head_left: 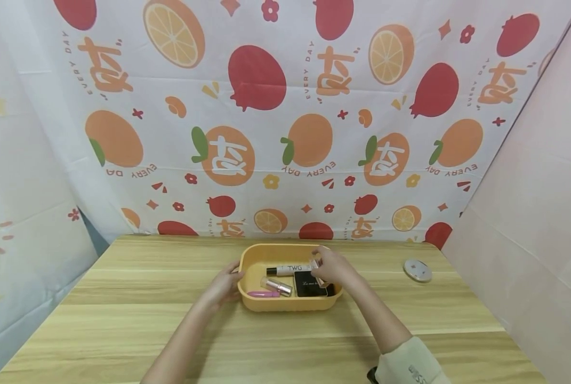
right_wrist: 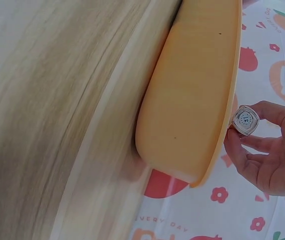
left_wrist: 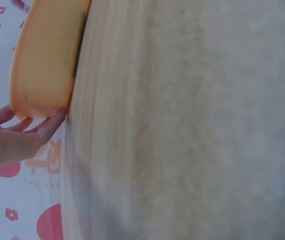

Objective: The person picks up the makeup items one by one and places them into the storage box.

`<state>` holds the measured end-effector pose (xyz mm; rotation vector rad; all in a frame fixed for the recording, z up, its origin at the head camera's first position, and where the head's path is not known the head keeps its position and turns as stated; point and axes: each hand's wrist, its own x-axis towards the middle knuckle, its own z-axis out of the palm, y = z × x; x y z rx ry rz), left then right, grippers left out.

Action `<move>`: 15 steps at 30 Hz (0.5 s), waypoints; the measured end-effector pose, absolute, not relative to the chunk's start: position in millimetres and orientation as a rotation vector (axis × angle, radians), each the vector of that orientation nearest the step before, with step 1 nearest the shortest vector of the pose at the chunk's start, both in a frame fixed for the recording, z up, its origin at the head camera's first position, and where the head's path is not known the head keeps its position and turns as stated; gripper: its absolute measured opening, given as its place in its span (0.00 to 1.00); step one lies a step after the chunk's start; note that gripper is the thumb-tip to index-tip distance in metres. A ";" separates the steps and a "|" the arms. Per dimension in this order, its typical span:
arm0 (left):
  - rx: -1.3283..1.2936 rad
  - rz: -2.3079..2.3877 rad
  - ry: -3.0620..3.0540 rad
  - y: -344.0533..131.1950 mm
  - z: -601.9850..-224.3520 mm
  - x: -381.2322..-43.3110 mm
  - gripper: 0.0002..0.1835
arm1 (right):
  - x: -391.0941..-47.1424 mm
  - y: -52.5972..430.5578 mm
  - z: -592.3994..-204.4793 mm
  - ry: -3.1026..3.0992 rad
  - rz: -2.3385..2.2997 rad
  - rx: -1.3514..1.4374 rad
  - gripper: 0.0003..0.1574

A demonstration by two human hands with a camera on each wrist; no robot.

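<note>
A yellow plastic bin (head_left: 285, 305) sits on the wooden table. My left hand (head_left: 225, 286) grips its left end, thumb at the rim and fingers along the outer wall. Over the bin's right side, my right hand (head_left: 333, 265) pinches a small lip gloss tube (right_wrist: 245, 120) with a clear, squarish end and a round label. Inside the bin lie a white tube with a black cap (head_left: 290, 270), a silver and clear lipstick (head_left: 278, 286), a pink pen-like tube (head_left: 263, 294) and a flat black case (head_left: 308, 285), partly hidden under the right hand.
A round, pale, patterned disc (head_left: 417, 270) lies on the table (head_left: 285, 346) to the right of the bin. A fruit-print cloth (head_left: 285, 202) hangs behind the table, with pale cloths along both sides.
</note>
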<state>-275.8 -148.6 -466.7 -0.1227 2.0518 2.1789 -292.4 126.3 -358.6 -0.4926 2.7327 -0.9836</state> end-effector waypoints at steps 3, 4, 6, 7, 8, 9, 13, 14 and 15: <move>-0.110 2.180 2.052 -150.4 -470.8 -278.4 0.28 | -292.7 123.9 -357.5 2.713 -1.001 -0.490 0.33; -0.101 2.181 2.042 -150.1 -466.7 -275.7 0.28 | -292.8 123.0 -357.0 2.709 -1.007 -0.488 0.33; -0.053 2.171 2.032 -149.6 -458.7 -270.4 0.29 | -293.9 121.5 -356.8 2.704 -1.007 -0.488 0.33; -0.032 2.166 2.027 -149.0 -453.6 -267.0 0.30 | -294.7 120.8 -356.7 2.706 -1.006 -0.489 0.33; -0.019 2.160 2.018 -148.9 -450.0 -265.2 0.30 | -295.4 120.3 -356.9 2.702 -1.009 -0.490 0.33; 0.001 2.153 2.017 -149.0 -447.9 -263.8 0.31 | -296.4 119.7 -357.2 2.700 -1.012 -0.491 0.33; 0.004 2.152 2.008 -148.4 -445.0 -262.7 0.31 | -299.4 117.8 -358.5 2.696 -1.010 -0.507 0.32; -0.009 2.158 2.001 -148.6 -446.6 -264.0 0.31 | -300.0 117.4 -358.8 2.697 -1.006 -0.513 0.32; -0.013 2.164 2.000 -148.5 -447.8 -264.7 0.30 | -300.5 116.8 -358.9 2.697 -1.007 -0.515 0.32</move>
